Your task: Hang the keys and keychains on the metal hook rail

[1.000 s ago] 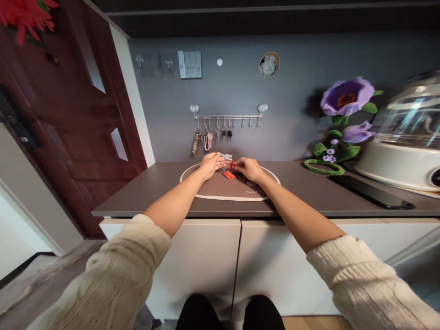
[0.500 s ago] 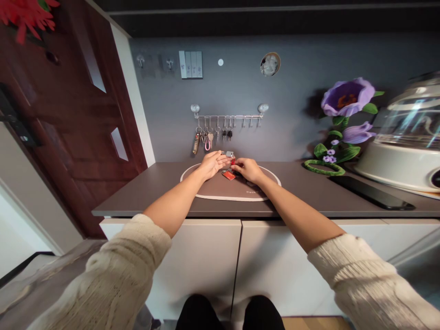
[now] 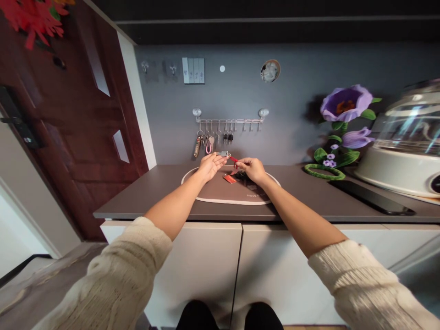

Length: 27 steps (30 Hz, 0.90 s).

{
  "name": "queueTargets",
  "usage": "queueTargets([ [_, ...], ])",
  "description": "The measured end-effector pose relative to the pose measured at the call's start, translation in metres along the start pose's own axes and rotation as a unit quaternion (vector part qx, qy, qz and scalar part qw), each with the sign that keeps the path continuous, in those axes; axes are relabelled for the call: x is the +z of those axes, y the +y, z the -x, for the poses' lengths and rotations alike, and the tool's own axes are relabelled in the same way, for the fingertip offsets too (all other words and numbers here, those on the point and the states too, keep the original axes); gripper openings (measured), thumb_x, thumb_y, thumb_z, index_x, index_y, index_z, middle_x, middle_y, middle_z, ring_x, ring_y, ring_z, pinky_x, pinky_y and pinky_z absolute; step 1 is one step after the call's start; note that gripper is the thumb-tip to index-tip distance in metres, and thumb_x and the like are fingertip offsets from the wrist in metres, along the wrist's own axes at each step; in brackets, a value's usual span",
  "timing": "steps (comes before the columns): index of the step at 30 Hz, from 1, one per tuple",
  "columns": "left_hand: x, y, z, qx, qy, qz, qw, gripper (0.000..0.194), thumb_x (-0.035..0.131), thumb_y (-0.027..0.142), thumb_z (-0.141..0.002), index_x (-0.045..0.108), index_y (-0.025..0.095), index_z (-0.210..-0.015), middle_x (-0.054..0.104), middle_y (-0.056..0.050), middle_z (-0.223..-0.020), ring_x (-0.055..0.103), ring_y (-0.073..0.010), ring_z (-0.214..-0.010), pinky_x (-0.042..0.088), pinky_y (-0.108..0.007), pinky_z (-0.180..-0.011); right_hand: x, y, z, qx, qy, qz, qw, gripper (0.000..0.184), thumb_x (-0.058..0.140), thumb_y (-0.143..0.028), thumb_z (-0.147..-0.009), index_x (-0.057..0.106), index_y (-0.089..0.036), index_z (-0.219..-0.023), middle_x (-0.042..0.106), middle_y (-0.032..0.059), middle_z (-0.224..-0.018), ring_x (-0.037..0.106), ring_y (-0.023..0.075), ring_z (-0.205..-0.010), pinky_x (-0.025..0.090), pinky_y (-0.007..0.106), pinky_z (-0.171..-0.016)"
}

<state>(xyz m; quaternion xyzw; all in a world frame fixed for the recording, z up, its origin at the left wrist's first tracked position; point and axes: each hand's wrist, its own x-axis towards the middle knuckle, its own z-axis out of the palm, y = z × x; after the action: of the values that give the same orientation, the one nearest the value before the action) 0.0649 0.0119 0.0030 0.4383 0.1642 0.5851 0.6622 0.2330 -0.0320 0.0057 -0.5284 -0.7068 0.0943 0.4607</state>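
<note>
Over the oval brown mat, my left hand is palm up with its fingers stretched out. A silver key is at the far side of these fingers; whether it rests on them I cannot tell. My right hand pinches a red cord that runs to the ring at the key's end. Below, on the mat, is a small orange-red tag. Dark objects sit partly hidden under my right fingers.
On the wall behind, a hook rail carries several keys. To the right stand a purple knitted flower with a green ring base, a black phone and a glass-topped white appliance. A dark red door is at left.
My left hand has turned its palm more upward and its fingers have opened out. My right hand has drawn back slightly, stretching the red cord from the key. The view has tilted up slightly.
</note>
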Motion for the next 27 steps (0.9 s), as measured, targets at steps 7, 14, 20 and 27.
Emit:
queueTargets([
  [7, 0.002, 0.002, 0.002, -0.01, 0.019, -0.005, 1.0, 0.012, 0.04, 0.016, -0.087, 0.044, 0.013, -0.076, 0.064, -0.018, -0.099, 0.063, -0.0195, -0.093, 0.047, -0.034, -0.086, -0.002, 0.006, -0.005, 0.013, 0.056, -0.133, 0.989, 0.026, 0.056, -0.039, -0.073, 0.066, -0.015, -0.079, 0.068, 0.0039, -0.078, 0.059, 0.0135, -0.072, 0.044, 0.026, -0.073],
  [14, 0.004, -0.003, 0.004, -0.039, 0.01, -0.026, 0.999, 0.016, 0.038, 0.016, -0.088, 0.044, 0.013, -0.074, 0.065, -0.017, -0.088, 0.066, -0.0192, -0.083, 0.048, -0.033, -0.082, -0.006, -0.002, -0.005, 0.026, 0.068, -0.229, 0.971, 0.031, 0.061, -0.043, -0.068, 0.062, -0.015, -0.079, 0.066, 0.0046, -0.083, 0.058, 0.0132, -0.076, 0.044, 0.028, -0.077],
  [20, 0.006, -0.01, 0.004, -0.073, -0.002, -0.066, 0.995, 0.012, 0.041, 0.015, -0.087, 0.046, 0.012, -0.076, 0.065, -0.013, -0.077, 0.067, -0.0202, -0.074, 0.05, -0.035, -0.077, -0.008, -0.005, -0.005, 0.031, 0.063, -0.345, 0.936, 0.027, 0.063, -0.042, -0.066, 0.058, -0.017, -0.075, 0.066, 0.0037, -0.083, 0.06, 0.0135, -0.078, 0.046, 0.027, -0.074],
  [27, 0.009, -0.014, 0.007, -0.119, -0.052, -0.121, 0.984, 0.012, 0.045, 0.019, -0.086, 0.049, 0.012, -0.078, 0.065, -0.011, -0.067, 0.067, -0.0194, -0.071, 0.051, -0.033, -0.074, -0.012, -0.014, -0.002, 0.078, 0.047, -0.485, 0.87, 0.024, 0.069, -0.035, -0.064, 0.054, -0.02, -0.075, 0.068, 0.0017, -0.074, 0.064, 0.0149, -0.081, 0.047, 0.027, -0.077],
])
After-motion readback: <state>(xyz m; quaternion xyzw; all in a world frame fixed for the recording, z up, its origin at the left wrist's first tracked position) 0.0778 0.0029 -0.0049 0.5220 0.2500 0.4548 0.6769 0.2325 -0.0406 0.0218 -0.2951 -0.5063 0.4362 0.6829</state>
